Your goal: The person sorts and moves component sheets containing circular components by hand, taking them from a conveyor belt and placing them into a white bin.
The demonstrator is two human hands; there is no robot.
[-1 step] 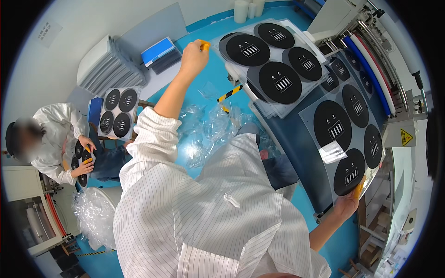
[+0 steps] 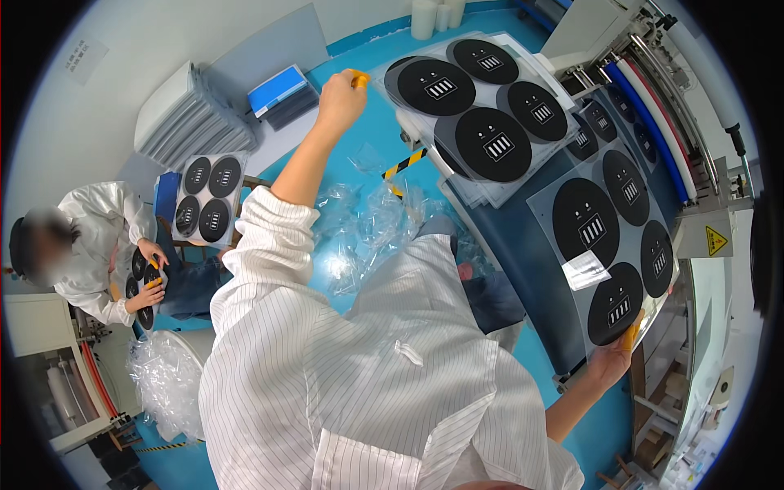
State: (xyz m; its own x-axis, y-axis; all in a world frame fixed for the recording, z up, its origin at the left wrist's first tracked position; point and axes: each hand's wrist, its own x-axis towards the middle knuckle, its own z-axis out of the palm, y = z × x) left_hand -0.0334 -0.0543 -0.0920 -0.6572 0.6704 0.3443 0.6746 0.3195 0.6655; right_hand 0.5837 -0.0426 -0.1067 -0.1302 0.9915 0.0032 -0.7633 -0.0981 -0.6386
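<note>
"Within the head view, what has your right hand (image 2: 611,363) got?"

"You hold one clear sheet (image 2: 630,239) by its near edge; a yellow cover (image 2: 630,335) shows on a digit. The sheet lies just ahead of that hand, above the dark blue bed (image 2: 543,294), and bears four black discs (image 2: 586,220). One small whitish rectangle (image 2: 586,269) lies over its left edge."

"And your left hand (image 2: 341,100)?"

"You have it raised, well apart from the sheet, fingers curled in, with yellow at the tips. Whether it pinches anything, I cannot tell."

"What is near it?"

"To its right, one stack of clear sheets (image 2: 490,96), four discs on the top one. Below it, crumpled clear film (image 2: 367,216), pieces past counting. To its left, one blue-topped pile (image 2: 278,90), then one stack of grey sheets (image 2: 184,114). Lower left of it sits one co-worker (image 2: 90,220), two hands on a disc sheet, with one more four-disc sheet (image 2: 207,196) close by."

"Farther out?"

"Beyond your right hand, past the held sheet, one blue roller (image 2: 649,135). Up and right of your left hand, three white rolls (image 2: 424,20)."
</note>
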